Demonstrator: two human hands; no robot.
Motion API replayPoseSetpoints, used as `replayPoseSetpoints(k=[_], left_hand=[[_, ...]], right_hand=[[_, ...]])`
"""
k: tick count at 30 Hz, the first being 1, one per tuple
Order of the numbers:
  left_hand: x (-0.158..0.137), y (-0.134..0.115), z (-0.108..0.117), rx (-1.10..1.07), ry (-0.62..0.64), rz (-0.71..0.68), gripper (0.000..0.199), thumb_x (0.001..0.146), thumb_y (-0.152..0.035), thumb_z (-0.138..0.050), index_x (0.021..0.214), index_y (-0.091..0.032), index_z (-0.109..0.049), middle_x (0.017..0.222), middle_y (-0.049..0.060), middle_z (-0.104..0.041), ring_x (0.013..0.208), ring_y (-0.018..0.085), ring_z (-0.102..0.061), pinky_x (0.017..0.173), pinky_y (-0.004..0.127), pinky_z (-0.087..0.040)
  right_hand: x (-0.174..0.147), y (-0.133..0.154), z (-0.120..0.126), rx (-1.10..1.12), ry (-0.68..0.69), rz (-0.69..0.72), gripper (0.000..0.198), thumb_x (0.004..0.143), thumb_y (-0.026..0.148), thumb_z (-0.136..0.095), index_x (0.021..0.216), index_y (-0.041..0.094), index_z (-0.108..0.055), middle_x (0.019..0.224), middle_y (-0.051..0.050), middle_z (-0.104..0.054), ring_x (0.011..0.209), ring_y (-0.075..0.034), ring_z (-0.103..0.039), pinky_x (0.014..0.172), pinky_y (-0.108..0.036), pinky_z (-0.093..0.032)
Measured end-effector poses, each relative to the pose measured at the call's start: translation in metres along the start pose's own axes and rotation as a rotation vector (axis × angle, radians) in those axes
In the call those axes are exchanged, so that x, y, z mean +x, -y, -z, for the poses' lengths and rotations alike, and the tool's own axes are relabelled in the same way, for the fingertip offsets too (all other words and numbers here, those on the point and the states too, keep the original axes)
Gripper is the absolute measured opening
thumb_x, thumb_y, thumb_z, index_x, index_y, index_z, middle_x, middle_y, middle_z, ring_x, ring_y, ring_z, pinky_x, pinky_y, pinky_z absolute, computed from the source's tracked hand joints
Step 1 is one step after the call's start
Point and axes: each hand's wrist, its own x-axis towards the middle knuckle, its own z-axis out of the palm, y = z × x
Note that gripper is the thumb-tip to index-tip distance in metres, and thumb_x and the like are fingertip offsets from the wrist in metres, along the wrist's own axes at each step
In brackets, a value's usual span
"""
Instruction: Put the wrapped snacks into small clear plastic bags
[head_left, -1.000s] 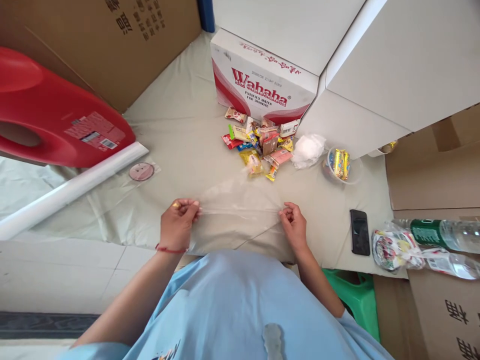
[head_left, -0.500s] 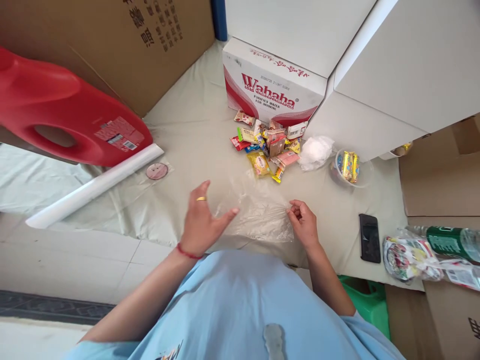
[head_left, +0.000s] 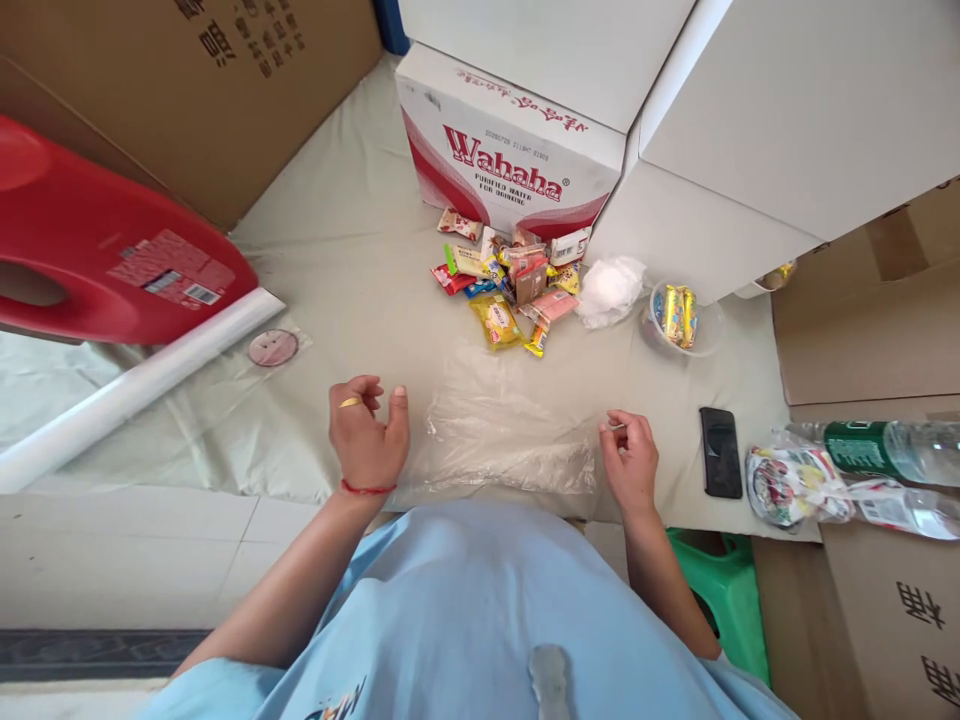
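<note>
A clear plastic bag (head_left: 510, 440) lies flat and wrinkled on the cloth-covered table before me. Left of it is my left hand (head_left: 369, 430), holding nothing, thumb apart from the loosely curled fingers. My right hand (head_left: 628, 455) is just past the bag's right edge, with its fingers bent and a gap between thumb and forefinger; nothing shows in it. Beyond the bag lies a pile of small wrapped snacks (head_left: 499, 322). A crumpled white plastic bag (head_left: 611, 290) sits to the right of the pile.
Behind the snacks stands a Wahaba-style white and red carton (head_left: 517, 150). To the right are a clear bowl (head_left: 709, 335) with wrapped sweets, a phone (head_left: 721, 453) and a plastic bottle (head_left: 862, 447). Leftward are a red jug (head_left: 112, 240), a white roll (head_left: 150, 385) and a round disc (head_left: 273, 347).
My right hand has let go of the clear bag and shifted right. My left hand has drawn left, its fingers curling. The bag lies more spread out, and the view has turned slightly.
</note>
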Motion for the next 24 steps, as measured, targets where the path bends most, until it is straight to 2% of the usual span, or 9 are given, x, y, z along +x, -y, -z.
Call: replayPoseSetpoints(k=[2, 5, 8, 10, 13, 15, 18, 21, 24], left_hand=[[-0.004, -0.008, 0.005, 0.025, 0.01, -0.239, 0.019, 0.097, -0.039, -0.057, 0.1, -0.021, -0.063, 0.094, 0.007, -0.069, 0.086, 0.022, -0.064, 0.084, 0.039, -0.051], [-0.009, -0.019, -0.004, 0.072, 0.255, -0.523, 0.022, 0.102, -0.034, -0.052, 0.101, -0.021, -0.069, 0.099, 0.008, -0.076, 0.104, 0.025, -0.068, 0.096, 0.042, -0.05], [-0.017, -0.019, -0.025, 0.18, 0.521, -0.563, 0.037, 0.104, -0.038, -0.045, 0.126, -0.019, -0.069, 0.134, 0.014, -0.072, 0.137, 0.03, -0.058, 0.115, 0.052, -0.04], [-0.023, -0.012, -0.034, 0.269, 0.62, -0.527, 0.05, 0.104, -0.04, -0.042, 0.146, -0.017, -0.059, 0.157, 0.017, -0.056, 0.151, 0.033, -0.045, 0.124, 0.06, -0.028], [-0.032, 0.004, -0.034, 0.358, 0.633, -0.495, 0.063, 0.105, -0.046, -0.037, 0.161, -0.018, -0.042, 0.171, 0.017, -0.033, 0.158, 0.034, -0.034, 0.127, 0.067, -0.011], [-0.035, 0.012, -0.029, 0.389, 0.605, -0.488, 0.067, 0.105, -0.05, -0.037, 0.163, -0.017, -0.039, 0.173, 0.019, -0.027, 0.16, 0.035, -0.03, 0.128, 0.068, -0.006], [-0.036, 0.016, -0.023, 0.405, 0.593, -0.475, 0.068, 0.104, -0.054, -0.037, 0.163, -0.018, -0.04, 0.174, 0.019, -0.024, 0.161, 0.036, -0.027, 0.127, 0.069, -0.003], [-0.035, 0.014, -0.023, 0.401, 0.601, -0.471, 0.067, 0.104, -0.053, -0.038, 0.163, -0.021, -0.038, 0.174, 0.018, -0.025, 0.161, 0.036, -0.028, 0.127, 0.071, -0.001], [-0.035, 0.013, -0.024, 0.401, 0.602, -0.485, 0.067, 0.104, -0.053, -0.04, 0.163, -0.022, -0.039, 0.174, 0.018, -0.025, 0.161, 0.036, -0.029, 0.126, 0.072, 0.0]], right_hand=[[0.012, 0.017, 0.0, -0.001, 0.016, 0.134, 0.018, 0.101, 0.034, -0.057, 0.103, 0.021, -0.07, 0.094, -0.005, -0.068, 0.076, -0.017, -0.064, 0.072, -0.033, -0.056], [0.024, 0.042, -0.017, 0.014, 0.23, 0.377, 0.022, 0.105, 0.03, -0.051, 0.107, 0.023, -0.072, 0.097, -0.007, -0.073, 0.089, -0.02, -0.068, 0.081, -0.035, -0.058], [0.026, 0.053, -0.046, -0.079, 0.507, 0.578, 0.032, 0.107, 0.031, -0.048, 0.129, 0.022, -0.07, 0.127, -0.011, -0.074, 0.12, -0.024, -0.065, 0.105, -0.043, -0.054], [0.025, 0.046, -0.061, -0.226, 0.596, 0.563, 0.043, 0.107, 0.035, -0.048, 0.146, 0.021, -0.06, 0.15, -0.012, -0.063, 0.142, -0.029, -0.052, 0.121, -0.052, -0.04], [0.025, 0.015, -0.061, -0.439, 0.511, 0.334, 0.053, 0.108, 0.038, -0.043, 0.156, 0.017, -0.05, 0.164, -0.015, -0.048, 0.154, -0.034, -0.037, 0.127, -0.063, -0.026], [0.027, -0.011, -0.05, -0.494, 0.389, 0.193, 0.056, 0.108, 0.04, -0.037, 0.155, 0.011, -0.051, 0.165, -0.02, -0.045, 0.154, -0.035, -0.036, 0.125, -0.063, -0.028], [0.036, -0.032, -0.03, -0.461, 0.217, 0.124, 0.059, 0.107, 0.046, -0.035, 0.145, 0.007, -0.058, 0.156, -0.026, -0.052, 0.146, -0.036, -0.045, 0.12, -0.06, -0.038], [0.052, -0.016, -0.026, -0.345, 0.165, 0.184, 0.05, 0.106, 0.047, -0.04, 0.134, 0.013, -0.065, 0.133, -0.021, -0.067, 0.127, -0.033, -0.06, 0.111, -0.055, -0.048], [0.076, 0.032, -0.046, -0.28, 0.278, 0.263, 0.042, 0.107, 0.042, -0.041, 0.131, 0.018, -0.065, 0.119, -0.014, -0.073, 0.108, -0.028, -0.066, 0.097, -0.044, -0.055]])
